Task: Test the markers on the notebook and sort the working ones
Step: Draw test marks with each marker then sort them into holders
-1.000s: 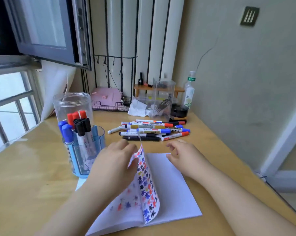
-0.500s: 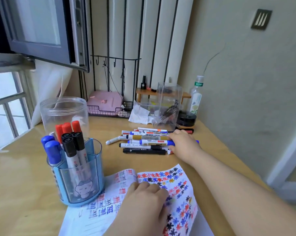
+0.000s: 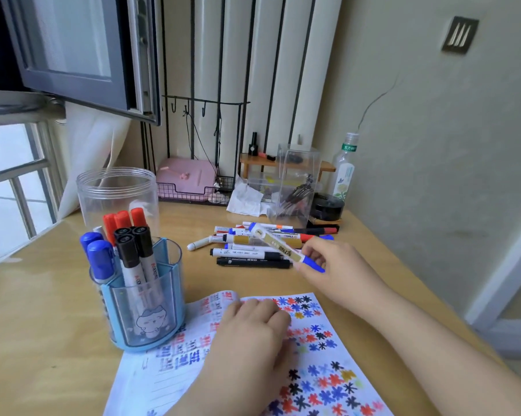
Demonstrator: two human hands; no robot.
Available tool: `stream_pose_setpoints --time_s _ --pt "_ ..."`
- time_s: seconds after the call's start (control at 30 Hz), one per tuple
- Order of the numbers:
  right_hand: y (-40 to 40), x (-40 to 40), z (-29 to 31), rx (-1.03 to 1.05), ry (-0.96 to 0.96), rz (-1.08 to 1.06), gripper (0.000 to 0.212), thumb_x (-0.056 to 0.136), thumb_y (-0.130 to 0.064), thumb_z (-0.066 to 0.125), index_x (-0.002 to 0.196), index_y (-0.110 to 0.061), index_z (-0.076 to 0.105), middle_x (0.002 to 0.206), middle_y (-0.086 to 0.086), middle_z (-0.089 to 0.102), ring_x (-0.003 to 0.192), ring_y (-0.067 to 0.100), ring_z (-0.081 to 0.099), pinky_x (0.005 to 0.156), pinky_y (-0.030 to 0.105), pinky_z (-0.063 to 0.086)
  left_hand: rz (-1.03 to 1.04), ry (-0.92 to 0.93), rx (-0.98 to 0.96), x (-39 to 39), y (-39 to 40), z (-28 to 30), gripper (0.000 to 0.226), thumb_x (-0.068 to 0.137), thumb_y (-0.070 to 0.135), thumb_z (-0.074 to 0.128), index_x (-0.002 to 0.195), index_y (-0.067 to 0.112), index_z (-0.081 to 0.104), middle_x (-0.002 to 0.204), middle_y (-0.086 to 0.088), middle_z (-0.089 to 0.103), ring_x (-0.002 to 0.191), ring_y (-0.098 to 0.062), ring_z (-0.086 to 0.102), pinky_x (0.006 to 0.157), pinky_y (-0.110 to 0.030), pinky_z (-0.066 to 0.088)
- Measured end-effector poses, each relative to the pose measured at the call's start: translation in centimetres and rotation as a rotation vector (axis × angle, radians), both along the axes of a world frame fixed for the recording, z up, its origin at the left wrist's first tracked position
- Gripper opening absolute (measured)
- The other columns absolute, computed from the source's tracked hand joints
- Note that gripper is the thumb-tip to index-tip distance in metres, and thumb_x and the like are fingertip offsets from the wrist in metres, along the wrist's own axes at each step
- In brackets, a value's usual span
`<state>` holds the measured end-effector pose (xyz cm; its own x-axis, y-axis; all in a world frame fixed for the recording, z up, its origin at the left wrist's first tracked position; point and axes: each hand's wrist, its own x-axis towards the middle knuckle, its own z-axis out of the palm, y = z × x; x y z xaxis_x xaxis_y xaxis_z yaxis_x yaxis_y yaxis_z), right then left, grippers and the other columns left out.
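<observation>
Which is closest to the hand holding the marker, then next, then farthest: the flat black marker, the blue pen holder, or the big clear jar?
From the right hand:
1. Flat black marker, just to its left on the table.
2. Blue plastic pen holder, farther left, beside the notebook.
3. Big clear plastic jar, behind the holder, near the window.

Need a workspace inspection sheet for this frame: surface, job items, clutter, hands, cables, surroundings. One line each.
Surface: wooden desk, bare at left.
Job's things: notebook open, pages covered in coloured marks; marker pile lying loose behind it; blue holder with red, black and blue markers standing upright.
Clutter: clear jar, tissue, clear box, bottle, pink case.
Hands: left hand rests on the notebook; right hand pinches a blue-capped marker, lifted over the pile.
Cables: thin black cord hanging from the hook rack.
Surroundings: open window at left, wall at right.
</observation>
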<state>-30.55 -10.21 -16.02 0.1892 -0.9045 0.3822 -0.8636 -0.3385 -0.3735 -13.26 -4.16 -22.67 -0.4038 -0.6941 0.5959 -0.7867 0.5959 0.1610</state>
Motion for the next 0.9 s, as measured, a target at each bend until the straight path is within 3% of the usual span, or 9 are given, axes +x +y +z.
stream_pose_setpoints --time_s 0.13,0.27,0.37,0.47,0.53,0.6,0.7,0.8,0.9 --pt "6.1 0.0 -0.1 -0.009 -0.166 0.07 0.011 0.079 -0.02 0.071 0.075 -0.025 0.062 0.073 -0.012 0.059 0.069 0.005 0.052 0.06 0.013 0.039 0.032 0.092 -0.121 0.7 1.2 2.1 0.017 0.077 0.029 0.046 0.087 0.019 0.056 0.085 0.002 0.051 0.073 -0.02 0.043 0.061 -0.03 0.027" --pt "9.9 0.5 -0.6 0.033 -0.483 0.063 0.019 0.074 -0.008 0.074 0.074 -0.023 0.062 0.066 -0.014 0.053 0.056 0.006 0.042 0.054 0.015 0.035 -0.026 0.268 -0.008 1.0 2.7 3.0 0.021 0.086 0.036 0.044 0.096 0.021 0.056 0.083 0.009 0.053 0.075 -0.01 0.049 0.061 -0.024 0.04" --pt "11.5 0.9 -1.0 -0.059 -0.336 0.083 0.025 0.078 -0.012 0.067 0.074 -0.025 0.046 0.085 -0.012 0.057 0.076 0.009 0.054 0.064 0.019 0.043 -0.033 0.435 0.099 0.7 3.5 3.4 0.015 0.093 0.035 0.042 0.091 0.027 0.055 0.076 0.018 0.054 0.076 -0.003 0.05 0.061 -0.016 0.038" --pt "12.8 1.2 -1.4 0.041 -0.144 0.092 0.02 0.086 -0.022 0.058 0.083 -0.024 0.039 0.096 -0.01 0.06 0.076 0.001 0.054 0.066 0.022 0.045 -0.044 0.43 0.141 0.7 3.4 3.2 0.032 0.092 0.046 0.034 0.081 0.023 0.053 0.07 0.01 0.059 0.071 -0.005 0.055 0.062 -0.03 0.044" --pt "13.1 1.3 -2.0 0.017 -0.034 0.112 0.017 0.089 -0.026 0.057 0.09 -0.02 0.041 0.093 -0.009 0.058 0.073 0.001 0.049 0.063 0.02 0.038 -0.074 0.388 0.161 0.7 3.4 3.1 0.041 0.091 0.05 0.029 0.077 0.02 0.052 0.064 0.005 0.057 0.065 -0.01 0.054 0.059 -0.033 0.044" --pt "12.7 1.4 -2.7 -0.047 0.027 0.157 0.017 0.088 -0.03 0.059 0.092 -0.019 0.047 0.093 -0.009 0.06 0.084 0.006 0.047 0.07 0.023 0.038 -0.105 0.363 0.226 0.5 3.6 3.0 0.04 0.095 0.045 0.03 0.076 0.018 0.052 0.06 0.003 0.051 0.063 -0.013 0.048 0.058 -0.03 0.038" --pt "11.6 1.3 -3.3 -0.125 0.111 0.161 0.016 0.081 -0.037 0.052 0.09 -0.024 0.051 0.086 -0.009 0.058 0.081 0.011 0.047 0.07 0.027 0.038 -0.132 0.373 0.324 0.7 3.7 3.1 0.032 0.097 0.037 0.034 0.083 0.018 0.055 0.067 0.0 0.057 0.066 -0.014 0.049 0.067 -0.034 0.042" --pt "10.8 1.0 -3.6 -0.151 0.2 0.148 0.025 0.079 -0.039 0.043 0.094 -0.027 0.06 0.084 -0.011 0.054 0.078 0.012 0.05 0.067 0.022 0.041 -0.162 0.483 0.411 1.2 3.4 3.4 0.034 0.096 0.041 0.032 0.085 0.021 0.058 0.074 0.0 0.061 0.073 -0.015 0.053 0.074 -0.035 0.043" --pt "10.3 0.9 -3.7 -0.19 0.296 0.147 0.031 0.079 -0.039 0.042 0.093 -0.027 0.066 0.082 -0.01 0.05 0.075 0.011 0.051 0.062 0.019 0.043 -0.181 0.283 0.443 1.3 3.4 3.3 0.025 0.095 0.043 0.04 0.094 0.025 0.057 0.075 0.01 0.058 0.07 -0.005 0.051 0.067 -0.024 0.042"
